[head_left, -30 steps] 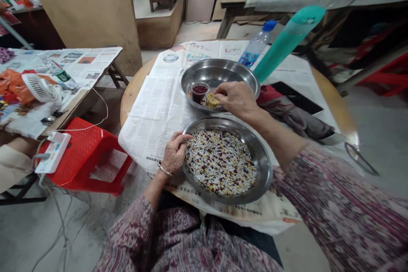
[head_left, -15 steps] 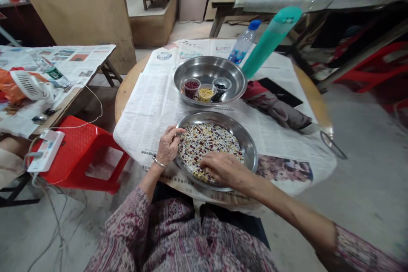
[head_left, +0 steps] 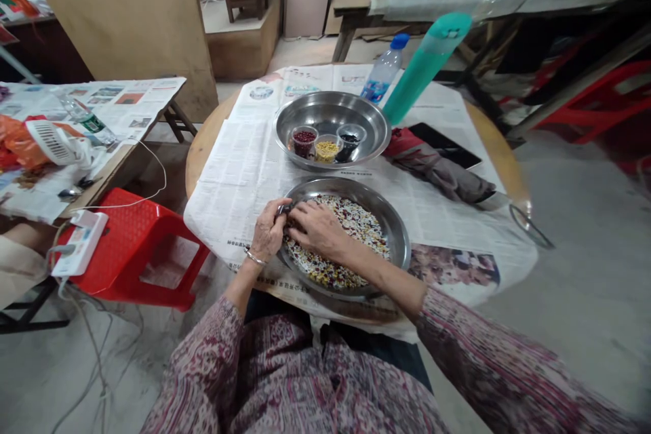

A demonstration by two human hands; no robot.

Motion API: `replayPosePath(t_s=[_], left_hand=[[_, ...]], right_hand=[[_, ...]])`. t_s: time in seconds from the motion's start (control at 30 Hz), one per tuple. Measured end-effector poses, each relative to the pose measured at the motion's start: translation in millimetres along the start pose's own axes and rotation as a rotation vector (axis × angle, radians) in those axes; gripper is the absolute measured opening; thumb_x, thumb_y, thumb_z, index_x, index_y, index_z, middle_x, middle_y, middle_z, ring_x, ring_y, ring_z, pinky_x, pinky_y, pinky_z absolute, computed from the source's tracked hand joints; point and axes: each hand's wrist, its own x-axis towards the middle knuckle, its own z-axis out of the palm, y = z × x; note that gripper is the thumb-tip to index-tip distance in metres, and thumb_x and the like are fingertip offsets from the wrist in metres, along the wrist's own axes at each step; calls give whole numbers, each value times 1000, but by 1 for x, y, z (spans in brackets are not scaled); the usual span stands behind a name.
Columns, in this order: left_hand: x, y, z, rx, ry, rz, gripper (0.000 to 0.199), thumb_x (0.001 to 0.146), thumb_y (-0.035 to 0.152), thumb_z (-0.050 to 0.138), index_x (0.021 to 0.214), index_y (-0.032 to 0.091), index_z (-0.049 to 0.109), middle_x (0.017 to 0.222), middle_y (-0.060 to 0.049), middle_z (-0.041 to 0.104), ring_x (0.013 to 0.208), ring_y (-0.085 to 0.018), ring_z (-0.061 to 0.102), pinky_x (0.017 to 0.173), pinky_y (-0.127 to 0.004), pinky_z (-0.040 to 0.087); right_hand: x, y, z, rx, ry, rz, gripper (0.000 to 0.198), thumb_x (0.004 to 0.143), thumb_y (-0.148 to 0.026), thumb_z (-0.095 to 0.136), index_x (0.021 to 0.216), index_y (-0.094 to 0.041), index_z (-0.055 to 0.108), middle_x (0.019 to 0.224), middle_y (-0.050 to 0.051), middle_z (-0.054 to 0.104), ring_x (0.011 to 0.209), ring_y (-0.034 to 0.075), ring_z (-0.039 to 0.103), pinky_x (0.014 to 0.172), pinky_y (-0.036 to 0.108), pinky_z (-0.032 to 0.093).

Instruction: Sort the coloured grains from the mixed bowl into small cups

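Note:
A shallow steel bowl [head_left: 399,244] near the table's front edge holds a mix of white grains with red, yellow and dark beans [head_left: 356,224]. At its left rim is my left hand [head_left: 268,230], fingers bent around the edge, a bracelet on the wrist. Over the left part of the mix my right hand [head_left: 320,229] reaches across, fingers bent, its tips close to my left fingers. Whatever the right fingertips pinch is hidden. Behind, a second steel bowl [head_left: 333,103] contains clear cups of red beans [head_left: 304,138], yellow beans [head_left: 326,149] and black beans [head_left: 350,138].
Newspaper [head_left: 228,176] covers the round table. Behind and right of the far bowl are a water bottle [head_left: 381,71], a tall green container [head_left: 427,64], a folded umbrella [head_left: 440,166] and a black flat item [head_left: 445,146]. A red stool [head_left: 137,237] carries a power strip [head_left: 81,244].
My right hand has moved left and away from me across the mix, up to my left hand at the rim. The left hand stays in place. The view has shifted slightly.

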Motion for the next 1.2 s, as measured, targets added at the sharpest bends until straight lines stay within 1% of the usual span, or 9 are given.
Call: replayPosePath(t_s=[0.13, 0.2, 0.37, 0.47, 0.6, 0.73, 0.87, 1.07, 1.2], left_hand=[[0, 2, 0, 7, -8, 12, 32, 86, 9, 44, 110, 19, 63, 115, -6, 64, 112, -20, 58, 104, -34, 43], [0, 2, 0, 7, -10, 24, 32, 85, 8, 44, 107, 19, 64, 114, -6, 64, 112, -20, 58, 104, -34, 44], [1, -1, 0, 10, -12, 36, 30, 86, 8, 44, 104, 19, 66, 112, -6, 63, 111, -19, 57, 103, -33, 44], [1, -2, 0, 19, -9, 34, 30, 85, 7, 44, 103, 19, 66, 112, -6, 63, 111, -19, 57, 104, -33, 43], [2, -2, 0, 32, -10, 36, 29, 86, 8, 44, 102, 19, 67, 112, -6, 62, 111, -19, 57, 104, -33, 43], [2, -1, 0, 43, -7, 38, 28, 88, 9, 44, 101, 18, 67, 112, -7, 62, 112, -19, 57, 104, -33, 43], [1, 0, 0, 34, -9, 37, 28, 88, 9, 44, 101, 18, 67, 111, -7, 62, 111, -19, 57, 104, -32, 43], [1, -1, 0, 23, -11, 42, 28, 88, 9, 44, 100, 17, 68, 111, -7, 61, 111, -19, 57, 103, -31, 43], [1, -1, 0, 16, -5, 34, 27, 88, 10, 44, 99, 17, 68, 111, -7, 62, 111, -19, 57, 102, -30, 43]], right_hand=[[-26, 0, -12, 25, -159, -256, 6, 82, -20, 58, 84, -19, 63, 92, 7, 63, 92, 22, 52, 82, 36, 36], [-41, 15, -20, -19, -179, -264, 5, 80, -17, 58, 81, -19, 62, 89, 6, 63, 88, 21, 52, 81, 36, 36], [-65, 71, -28, -76, -13, 24, 15, 82, -14, 51, 86, -20, 64, 94, 8, 64, 94, 23, 55, 82, 35, 43], [-60, 85, -21, -39, 111, 211, 20, 87, -20, 50, 99, -20, 66, 102, 9, 64, 99, 24, 58, 83, 36, 47], [-39, 61, -11, -6, 131, 253, 28, 92, -34, 51, 113, -21, 64, 108, 12, 63, 105, 27, 57, 87, 40, 49], [-36, 25, -14, 111, 47, 48, 22, 92, -33, 54, 108, -21, 64, 104, 11, 62, 103, 25, 57, 88, 41, 50], [-64, 7, -27, 224, -98, -109, 13, 92, -25, 54, 99, -22, 65, 100, 8, 61, 93, 20, 59, 81, 35, 51], [-100, 11, -33, 235, -210, -103, 22, 93, -21, 52, 108, -25, 66, 99, 6, 63, 91, 18, 62, 77, 31, 52], [-93, 37, -25, 113, -43, 64, 22, 91, -22, 52, 105, -23, 68, 101, 8, 64, 95, 21, 63, 83, 35, 53]])
